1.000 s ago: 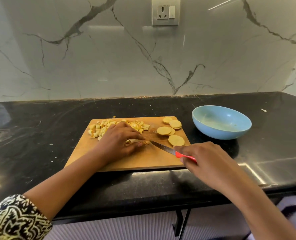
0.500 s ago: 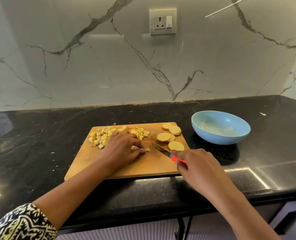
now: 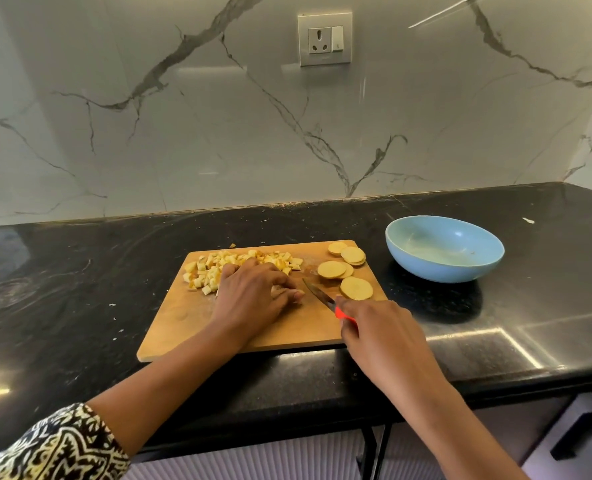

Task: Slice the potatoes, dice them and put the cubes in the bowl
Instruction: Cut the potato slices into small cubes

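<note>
View from the head camera. Wooden cutting board (image 3: 183, 323) lies on a black countertop (image 3: 80, 271), its long axis running left to right along the counter's front edge.

Left hand (image 3: 253, 296) rests palm down at the middle of the board. Its fingers are curled down over a pale potato piece (image 3: 275, 289), most of which is hidden beneath them.

Right hand (image 3: 384, 337), at the board's near right corner, is closed round the red handle of the knife (image 3: 322, 297). The knife's long axis runs diagonally across the board. Its handle lies toward the near right corner, and its tip points away from the person and to the left, ending just beside the left fingertips. Whether the blade touches the board cannot be told.

Potato cubes (image 3: 218, 268) are heaped along the board's far edge, left of centre, partly behind the left hand. Round potato slices (image 3: 356, 288) lie flat at the board's far right corner, some overlapping, just right of the blade.

Blue bowl (image 3: 443, 271) stands upright on the countertop off the board's right end, near but apart from it.
</note>
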{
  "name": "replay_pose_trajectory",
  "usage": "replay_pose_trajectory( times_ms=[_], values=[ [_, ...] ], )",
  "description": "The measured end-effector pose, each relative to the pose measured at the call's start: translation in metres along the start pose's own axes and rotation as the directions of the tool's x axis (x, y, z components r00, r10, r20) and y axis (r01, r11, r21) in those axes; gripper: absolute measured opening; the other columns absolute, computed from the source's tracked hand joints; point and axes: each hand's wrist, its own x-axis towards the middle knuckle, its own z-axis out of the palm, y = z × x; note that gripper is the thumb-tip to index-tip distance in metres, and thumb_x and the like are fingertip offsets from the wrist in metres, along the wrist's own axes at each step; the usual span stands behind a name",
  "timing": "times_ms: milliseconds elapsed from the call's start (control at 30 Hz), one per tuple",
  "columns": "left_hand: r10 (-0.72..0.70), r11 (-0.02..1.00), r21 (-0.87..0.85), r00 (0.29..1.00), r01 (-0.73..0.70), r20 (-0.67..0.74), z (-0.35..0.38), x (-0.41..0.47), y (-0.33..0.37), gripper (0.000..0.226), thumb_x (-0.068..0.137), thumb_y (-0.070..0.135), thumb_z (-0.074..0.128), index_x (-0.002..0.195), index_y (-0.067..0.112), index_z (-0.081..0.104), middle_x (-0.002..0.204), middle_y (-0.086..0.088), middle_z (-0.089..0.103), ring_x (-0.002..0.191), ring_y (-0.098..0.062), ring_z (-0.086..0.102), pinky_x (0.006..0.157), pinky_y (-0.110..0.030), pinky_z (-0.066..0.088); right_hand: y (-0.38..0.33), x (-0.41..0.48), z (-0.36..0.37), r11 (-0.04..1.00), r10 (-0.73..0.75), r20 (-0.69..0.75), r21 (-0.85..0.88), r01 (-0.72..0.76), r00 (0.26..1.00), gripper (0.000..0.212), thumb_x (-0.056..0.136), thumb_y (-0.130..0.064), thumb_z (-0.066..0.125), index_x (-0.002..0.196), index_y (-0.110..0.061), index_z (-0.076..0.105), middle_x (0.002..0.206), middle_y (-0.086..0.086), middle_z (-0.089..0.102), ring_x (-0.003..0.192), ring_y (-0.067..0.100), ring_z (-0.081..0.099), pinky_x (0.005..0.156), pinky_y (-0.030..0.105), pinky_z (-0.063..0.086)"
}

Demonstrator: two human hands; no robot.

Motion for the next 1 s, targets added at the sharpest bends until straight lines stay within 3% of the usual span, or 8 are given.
replay_pose_trajectory(
  times_ms=[133, 267, 433, 567, 800, 900, 1000],
  values=[
    [0.030, 0.999, -0.018, 0.998, -0.029, 0.061, -0.001, -0.001, -0.006, 0.031, 0.092, 0.052, 0.049, 0.117, 0.041, 0.062, 0.123, 0.020, 0.056, 0.111, -0.005, 0.041, 0.087, -0.030, 0.027, -0.004, -0.012, 0.004, 1.000, 0.000, -0.020, 0.028, 0.001, 1.000, 0.043, 0.099, -0.032, 0.043, 0.143, -0.035, 0.041, 0.104, -0.011, 0.066, 0.083, 0.004, 0.059, 0.072, 0.020, 0.049],
    [0.032, 0.999, -0.015, 0.999, -0.032, 0.044, -0.001, 0.003, -0.002, 0.029, 0.091, 0.052, 0.051, 0.114, 0.040, 0.064, 0.118, 0.018, 0.058, 0.104, -0.005, 0.043, 0.083, -0.030, 0.030, -0.008, -0.013, 0.005, 1.000, 0.020, -0.027, 0.007, -0.020, 0.999, 0.044, 0.099, -0.033, 0.043, 0.143, -0.035, 0.040, 0.104, -0.012, 0.066, 0.086, 0.005, 0.060, 0.077, 0.024, 0.052],
    [0.010, 0.999, -0.042, 0.999, -0.009, 0.031, 0.001, 0.004, -0.001, 0.028, 0.090, 0.051, 0.054, 0.110, 0.038, 0.067, 0.115, 0.018, 0.059, 0.103, -0.006, 0.045, 0.084, -0.030, 0.031, -0.013, -0.013, 0.002, 0.999, 0.037, -0.025, 0.023, -0.037, 0.999, 0.045, 0.099, -0.034, 0.042, 0.144, -0.037, 0.038, 0.100, -0.012, 0.065, 0.085, 0.005, 0.059, 0.075, 0.024, 0.052],
    [0.004, 0.999, -0.043, 1.000, -0.004, 0.004, 0.003, 0.005, 0.000, 0.028, 0.089, 0.052, 0.055, 0.108, 0.036, 0.068, 0.113, 0.018, 0.060, 0.102, -0.006, 0.045, 0.085, -0.031, 0.032, -0.019, -0.014, -0.001, 1.000, 0.025, -0.011, -0.008, -0.025, 1.000, 0.044, 0.100, -0.033, 0.039, 0.145, -0.036, 0.037, 0.110, -0.012, 0.064, 0.093, 0.008, 0.059, 0.071, 0.022, 0.046],
    [0.005, 0.999, -0.035, 1.000, -0.005, -0.003, 0.005, 0.007, -0.001, 0.027, 0.089, 0.052, 0.054, 0.107, 0.037, 0.068, 0.114, 0.018, 0.060, 0.100, -0.006, 0.045, 0.082, -0.030, 0.030, -0.041, 0.000, 0.009, 0.978, 0.073, 0.202, -0.208, -0.030, 0.977, 0.054, 0.099, -0.017, 0.045, 0.150, -0.018, 0.024, 0.111, 0.002, 0.059, 0.092, 0.016, 0.054, 0.064, 0.026, 0.038],
    [-0.012, 0.999, -0.035, 1.000, 0.011, -0.010, 0.005, 0.006, 0.000, 0.027, 0.089, 0.052, 0.055, 0.107, 0.037, 0.068, 0.114, 0.017, 0.060, 0.104, -0.006, 0.046, 0.082, -0.030, 0.027, -0.041, 0.001, 0.009, 0.977, 0.069, 0.208, -0.211, -0.024, 0.976, 0.051, 0.099, -0.014, 0.043, 0.148, -0.018, 0.029, 0.109, 0.003, 0.059, 0.097, 0.020, 0.058, 0.055, 0.024, 0.033],
    [-0.011, 1.000, -0.006, 1.000, 0.011, -0.026, 0.004, 0.004, 0.001, 0.028, 0.089, 0.053, 0.054, 0.109, 0.037, 0.067, 0.116, 0.016, 0.060, 0.107, -0.007, 0.046, 0.083, -0.030, 0.025, -0.031, -0.016, -0.002, 0.985, 0.017, 0.192, -0.171, 0.017, 0.981, 0.049, 0.100, -0.018, 0.043, 0.147, -0.023, 0.031, 0.105, -0.001, 0.061, 0.092, 0.016, 0.059, 0.060, 0.023, 0.043]
  ],
)
